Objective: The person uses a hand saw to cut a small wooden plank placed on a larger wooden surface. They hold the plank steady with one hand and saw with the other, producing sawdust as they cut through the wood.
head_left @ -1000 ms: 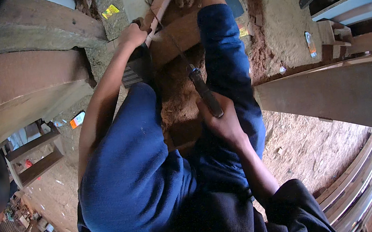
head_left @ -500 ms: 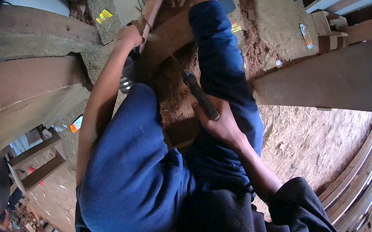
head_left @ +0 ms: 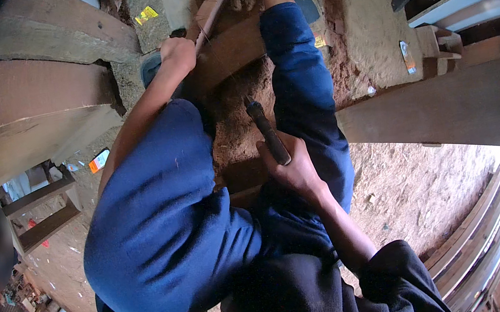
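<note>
"Wood strip (head_left: 213, 8) where?"
"Ahead, by wider board (head_left: 229, 51). Left hand (head_left: 178, 54) at near end; can't tell if gripping."
"Right hand (head_left: 294, 168)?"
"Clamped round dark tool handle (head_left: 270, 134), near right leg (head_left: 303, 79)."

A wide fisheye camera, the left of a pair on the person's head, looks steeply down. The right hand (head_left: 296, 170), gripping a dark handle (head_left: 267, 131), sits near mid-view; the left hand (head_left: 178, 54) lies beyond that grip and to its left, farther from the lens. Blue trousers (head_left: 150, 213) loom close, left of the grip. To its right, planks (head_left: 475, 237) bend along the rim, where glare perhaps hides some edges.
</note>
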{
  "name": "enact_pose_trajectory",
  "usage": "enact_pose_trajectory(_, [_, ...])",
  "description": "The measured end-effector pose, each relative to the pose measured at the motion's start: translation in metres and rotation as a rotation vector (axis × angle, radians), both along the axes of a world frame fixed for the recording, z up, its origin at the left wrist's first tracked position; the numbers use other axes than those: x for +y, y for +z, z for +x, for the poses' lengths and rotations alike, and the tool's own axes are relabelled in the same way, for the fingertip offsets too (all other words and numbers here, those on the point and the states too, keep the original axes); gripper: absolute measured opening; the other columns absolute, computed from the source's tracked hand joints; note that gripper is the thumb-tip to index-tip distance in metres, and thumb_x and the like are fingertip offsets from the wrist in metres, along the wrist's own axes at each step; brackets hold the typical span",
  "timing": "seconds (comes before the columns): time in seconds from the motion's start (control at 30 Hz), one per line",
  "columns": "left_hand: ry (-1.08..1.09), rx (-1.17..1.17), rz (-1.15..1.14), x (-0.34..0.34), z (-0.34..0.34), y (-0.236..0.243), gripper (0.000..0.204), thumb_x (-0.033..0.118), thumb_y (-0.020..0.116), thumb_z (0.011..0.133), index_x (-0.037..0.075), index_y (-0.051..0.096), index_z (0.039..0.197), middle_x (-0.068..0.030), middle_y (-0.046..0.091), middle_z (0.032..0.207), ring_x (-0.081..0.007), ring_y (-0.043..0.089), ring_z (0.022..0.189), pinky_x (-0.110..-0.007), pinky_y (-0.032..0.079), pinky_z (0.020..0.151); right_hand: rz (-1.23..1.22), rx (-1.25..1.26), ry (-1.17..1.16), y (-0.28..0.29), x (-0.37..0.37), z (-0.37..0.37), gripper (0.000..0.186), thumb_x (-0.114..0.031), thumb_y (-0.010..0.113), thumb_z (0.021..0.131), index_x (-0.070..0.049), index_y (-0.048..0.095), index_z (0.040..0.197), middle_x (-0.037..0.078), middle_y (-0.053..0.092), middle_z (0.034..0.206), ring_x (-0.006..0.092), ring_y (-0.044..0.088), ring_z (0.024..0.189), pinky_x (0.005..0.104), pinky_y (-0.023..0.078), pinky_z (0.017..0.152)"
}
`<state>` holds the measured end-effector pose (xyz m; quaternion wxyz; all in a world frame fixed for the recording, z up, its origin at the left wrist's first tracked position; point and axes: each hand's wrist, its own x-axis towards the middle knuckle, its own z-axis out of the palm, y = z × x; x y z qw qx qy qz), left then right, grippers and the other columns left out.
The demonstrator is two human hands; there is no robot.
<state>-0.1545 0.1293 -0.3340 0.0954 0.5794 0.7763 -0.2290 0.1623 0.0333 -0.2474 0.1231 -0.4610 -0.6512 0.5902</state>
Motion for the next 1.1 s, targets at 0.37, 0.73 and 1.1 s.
enact_pose_trajectory(0.37, [0.013,-0.041,0.051,0.0,-0.002,0.0,0.019,0.015,0.064,0.079,0.004,0.074,0.09,-0.0183,0.071,0.097,-0.0307,0.069,0.095,-0.04,0.056,0.081,0.024,-0.007,0.008,0.004,0.0,-0.006,0.023,-0.02,0.062,0.092,-0.001,0.056,0.08,0.0,0.046,0.063,0.0073,0.04,0.063,0.0292,0.037,0.055])
enact_pose_trajectory(0.73, [0.321,-0.455,0.212,-0.009,-0.062,-0.002,0.045,0.04,0.052,0.087,0.002,0.068,0.107,-0.0256,0.066,0.104,-0.0405,0.064,0.1,-0.048,0.051,0.087,-0.043,-0.009,-0.003,0.036,-0.004,0.018,0.016,-0.015,0.06,0.094,-0.001,0.059,0.086,-0.001,0.048,0.066,0.006,0.044,0.065,0.0262,0.038,0.055])
enact_pose_trajectory(1.1, [0.139,-0.273,0.915,-0.033,-0.007,0.007,0.021,0.023,0.053,0.087,0.014,0.07,0.098,-0.0107,0.071,0.092,-0.0319,0.065,0.089,-0.043,0.048,0.083,-0.075,0.051,-0.01,0.03,0.008,0.017,0.015,-0.01,0.058,0.093,0.002,0.063,0.101,0.004,0.062,0.079,0.0066,0.054,0.076,0.0251,0.046,0.068])
